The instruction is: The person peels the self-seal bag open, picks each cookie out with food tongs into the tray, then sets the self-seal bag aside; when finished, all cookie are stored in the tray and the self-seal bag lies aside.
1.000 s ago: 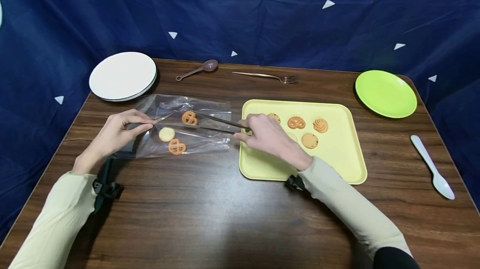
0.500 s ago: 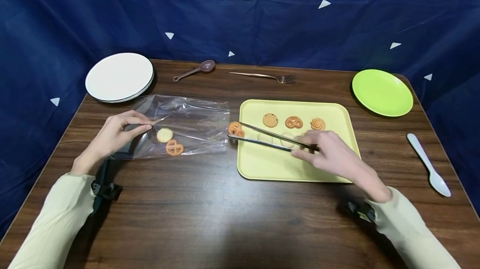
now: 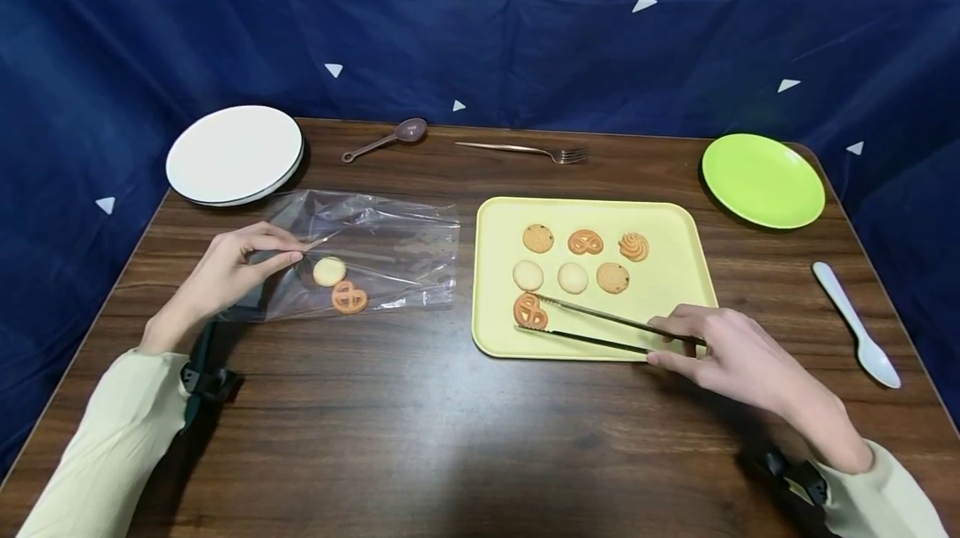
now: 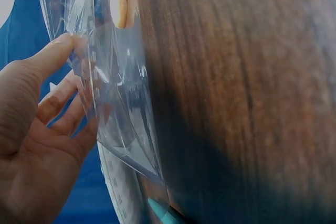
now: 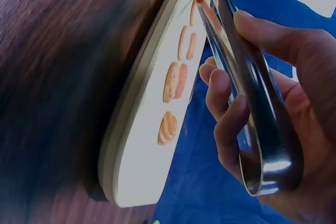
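My left hand [image 3: 236,275] pinches the edge of a clear plastic bag [image 3: 420,246] between thumb and fingers. Inside it lie a pale round cookie [image 3: 330,272] and a pretzel-shaped cookie [image 3: 349,298]. In my right hand [image 3: 738,359] are metal tongs [image 3: 600,317], gripped with thumb and fingers on the arms, as the right wrist view [image 5: 257,103] also reveals. Another pretzel-shaped cookie [image 3: 531,312] sits between the tong tips, low on the left side of the yellow tray [image 3: 675,271]. Whether it touches the tray is hard to tell.
Several other cookies [image 3: 573,278] lie in two rows on the tray. White plates [image 3: 234,156] are stacked at back left. A brown spoon [image 3: 409,130] and a fork [image 3: 525,149] lie along the back edge. To the right are a green plate [image 3: 763,181] and a white spoon [image 3: 855,323].
My right hand has drawn the tongs and pretzel-shaped cookie out of the bag, rightward and toward me, over the tray. The left hand has kept its pinch on the bag.
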### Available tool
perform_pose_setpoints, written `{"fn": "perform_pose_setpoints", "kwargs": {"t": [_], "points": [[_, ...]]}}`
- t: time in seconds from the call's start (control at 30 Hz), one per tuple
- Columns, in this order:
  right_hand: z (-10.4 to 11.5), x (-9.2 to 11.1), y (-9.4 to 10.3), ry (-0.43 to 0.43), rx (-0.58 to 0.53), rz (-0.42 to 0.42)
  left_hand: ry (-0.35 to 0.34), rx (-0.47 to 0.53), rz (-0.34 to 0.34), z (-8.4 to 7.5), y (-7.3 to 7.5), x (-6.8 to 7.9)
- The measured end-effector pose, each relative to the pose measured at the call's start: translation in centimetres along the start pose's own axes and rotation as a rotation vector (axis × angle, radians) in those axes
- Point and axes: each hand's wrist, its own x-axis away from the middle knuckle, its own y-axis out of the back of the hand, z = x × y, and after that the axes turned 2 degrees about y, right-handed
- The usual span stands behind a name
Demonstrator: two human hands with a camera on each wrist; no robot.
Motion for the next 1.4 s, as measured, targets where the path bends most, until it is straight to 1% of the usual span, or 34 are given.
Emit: {"fn": "perform_pose_setpoints", "kwargs": {"t": [0.1,0.17,0.27,0.33,0.43,0.53,0.63,0.73,1.0,1.2,1.4], "points": [[0.1,0.1,0.2,0.005,0.031,-0.008,0.007,0.008,0.004,0.0,0.0,0.1],[0.1,0.2,0.4,0.007,0.026,-0.014,0.008,0.010,0.008,-0.1,-0.1,0.0],[0.1,0.2,1.0,-0.005,-0.048,-0.026,0.002,0.017,0.016,0.0,-0.1,-0.2],[0.0,-0.2,1.3,-0.016,-0.110,-0.036,-0.005,0.021,0.017,-0.1,-0.1,-0.3],[0.2,-1.6,1.1,-0.009,-0.160,-0.072,-0.023,0.030,0.018,0.0,-0.2,-0.5],[0.7,-3.8,0.1,0.024,-0.120,-0.118,-0.034,0.036,0.018,0.0,-0.3,-0.7],[1.3,-6.1,-1.1,0.052,-0.075,-0.126,-0.038,0.041,0.017,0.0,-0.4,-0.7],[2.1,-8.3,-2.1,0.070,-0.071,-0.092,-0.029,0.045,0.015,-0.1,-0.5,-0.7],[3.7,-13.4,-4.1,0.099,-0.135,0.061,-0.018,0.039,0.003,-0.3,-0.7,-0.3],[4.8,-16.2,-4.4,0.104,-0.137,0.142,-0.021,0.032,-0.001,-0.3,-0.5,-0.3],[6.1,-18.5,-4.5,0.166,-0.155,0.224,-0.020,0.027,0.010,-0.5,-0.3,-0.7]]}}
